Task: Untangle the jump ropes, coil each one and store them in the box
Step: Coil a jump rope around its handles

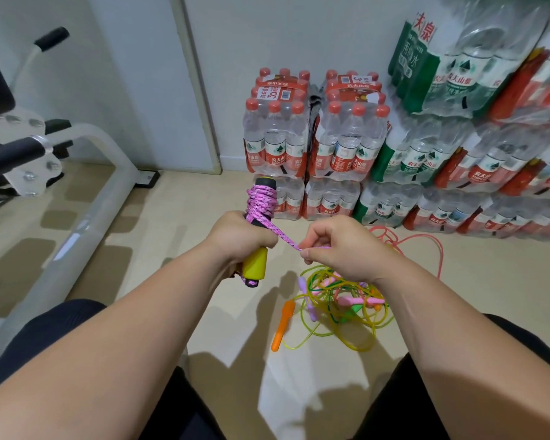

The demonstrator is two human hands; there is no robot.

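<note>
Left fingers (pixel 262 238) around near-upright handle (pixel 255 263), pink rope (pixel 261 201) coils at top.

A plain white wall (pixel 267 33) runs across the back, with a pale door frame (pixel 197 90) standing upright in it, and the floor (pixel 172 211) is smooth beige, carrying soft shadows under even indoor light. On the left sits a white-framed exercise machine (pixel 86 185) with black padded grips. To the right, shrink-wrapped packs of water bottles (pixel 346 144) are stacked against the wall, red and green labels mixed.
</note>
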